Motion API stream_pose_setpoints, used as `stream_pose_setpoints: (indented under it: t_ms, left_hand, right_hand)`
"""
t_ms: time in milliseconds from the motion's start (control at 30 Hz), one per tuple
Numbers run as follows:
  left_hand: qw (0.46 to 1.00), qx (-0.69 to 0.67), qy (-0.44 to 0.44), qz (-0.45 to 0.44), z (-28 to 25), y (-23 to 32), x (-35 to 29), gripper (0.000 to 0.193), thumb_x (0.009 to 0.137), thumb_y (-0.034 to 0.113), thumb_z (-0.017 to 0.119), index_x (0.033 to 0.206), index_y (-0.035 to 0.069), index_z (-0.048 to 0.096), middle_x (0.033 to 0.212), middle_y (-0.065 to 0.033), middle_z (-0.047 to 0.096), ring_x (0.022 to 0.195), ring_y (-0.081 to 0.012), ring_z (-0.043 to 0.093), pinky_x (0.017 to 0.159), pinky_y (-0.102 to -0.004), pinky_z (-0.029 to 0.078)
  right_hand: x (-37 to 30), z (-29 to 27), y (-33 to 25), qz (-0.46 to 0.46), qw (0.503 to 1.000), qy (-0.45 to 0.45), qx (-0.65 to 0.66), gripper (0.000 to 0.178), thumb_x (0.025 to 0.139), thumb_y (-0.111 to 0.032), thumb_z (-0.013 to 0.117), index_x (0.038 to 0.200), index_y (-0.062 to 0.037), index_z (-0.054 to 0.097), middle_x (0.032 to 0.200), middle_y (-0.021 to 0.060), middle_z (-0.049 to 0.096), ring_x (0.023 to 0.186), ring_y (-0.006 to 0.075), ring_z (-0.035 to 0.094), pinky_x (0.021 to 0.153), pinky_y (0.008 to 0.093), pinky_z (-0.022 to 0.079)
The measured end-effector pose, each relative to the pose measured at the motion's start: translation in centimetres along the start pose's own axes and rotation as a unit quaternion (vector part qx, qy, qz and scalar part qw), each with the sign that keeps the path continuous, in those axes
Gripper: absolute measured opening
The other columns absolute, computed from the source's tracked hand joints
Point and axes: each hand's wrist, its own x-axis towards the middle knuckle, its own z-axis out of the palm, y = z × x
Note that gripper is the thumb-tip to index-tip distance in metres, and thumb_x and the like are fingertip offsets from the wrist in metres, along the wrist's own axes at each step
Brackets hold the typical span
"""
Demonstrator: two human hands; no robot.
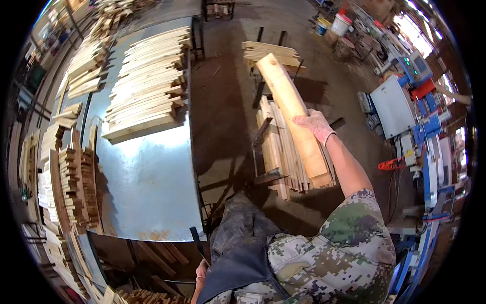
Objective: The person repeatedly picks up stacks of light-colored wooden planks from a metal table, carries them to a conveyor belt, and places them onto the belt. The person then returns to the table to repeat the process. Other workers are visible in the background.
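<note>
My right hand (315,125), in a pale pinkish work glove, is closed around the right edge of a long wooden board (289,111). The board slants away from me over a stack of boards (280,144) on a dark metal rack; I cannot tell whether its near end touches the stack. Low beside my apron, my left hand (201,271) is gloved too and partly cut off from sight. A narrow dark bar (197,242) rises from it past the table corner; the fingers look closed, but what they hold is unclear.
A metal-topped table (147,197) on my left bears a row of pale wood strips (147,81). More wood pieces (76,182) are piled along its left side. Farther off is another board stack (273,53). Blue machinery (428,126) with a grey cabinet (392,106) lines the right; buckets (340,24) stand far right.
</note>
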Motion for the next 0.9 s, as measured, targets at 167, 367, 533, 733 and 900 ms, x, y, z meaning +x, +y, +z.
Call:
stream_pose_setpoints:
  t_ms: [167,367,533,733,900]
  left_hand:
    - [0.901,0.395,0.019,0.177,1.8,2.3,1.2,0.031,0.108,0.034,0.055,0.129,0.014,0.065,0.114,-0.0136,0.073,0.115,-0.0289,0.069,0.091,-0.0433,0.054]
    - [0.886,0.427,-0.030,0.180,5.6,6.5,-0.8,0.039,0.110,0.042,0.053,0.129,0.010,0.065,0.114,-0.0117,0.072,0.114,-0.0407,0.065,0.090,-0.0520,0.052]
    - [0.952,0.296,-0.014,0.082,6.9,7.9,-5.8,0.039,0.110,0.043,0.054,0.126,0.009,0.065,0.111,-0.0109,0.071,0.111,-0.0412,0.064,0.088,-0.0524,0.052]
    - [0.982,0.190,0.011,0.012,9.3,9.8,-10.9,0.036,0.109,0.042,0.055,0.121,0.009,0.066,0.107,-0.0101,0.070,0.107,-0.0390,0.063,0.086,-0.0507,0.051]
    - [0.988,0.153,0.023,-0.016,10.7,11.6,-13.4,0.034,0.108,0.041,0.056,0.117,0.009,0.066,0.104,-0.0095,0.069,0.103,-0.0372,0.063,0.085,-0.0493,0.051]
  right_hand:
    - [0.1,-8.2,9.1,0.082,0.988,0.122,-0.036,0.060,0.078,-0.030,0.092,0.124,0.0019,0.072,0.118,0.0194,0.077,0.110,0.0287,0.074,0.098,0.0401,0.056]
    - [1.4,-10.8,20.3,0.215,0.941,0.199,-0.168,0.076,0.080,-0.034,0.091,0.140,0.0016,0.060,0.142,0.0259,0.066,0.132,0.0401,0.065,0.110,0.0466,0.051]
    - [2.9,-10.7,23.5,0.325,0.921,0.136,-0.166,0.086,0.080,-0.035,0.089,0.151,-0.0007,0.053,0.151,0.0263,0.060,0.141,0.0391,0.059,0.116,0.0460,0.048]
    - [7.1,-9.0,26.2,0.286,0.942,0.097,-0.148,0.088,0.083,-0.039,0.087,0.154,-0.0010,0.050,0.152,0.0268,0.059,0.142,0.0406,0.057,0.118,0.0473,0.047]
    - [8.1,-6.4,30.1,0.231,0.972,0.050,0.011,0.094,0.099,-0.061,0.067,0.165,-0.0019,0.037,0.166,0.0277,0.043,0.156,0.0400,0.038,0.128,0.0440,0.031]
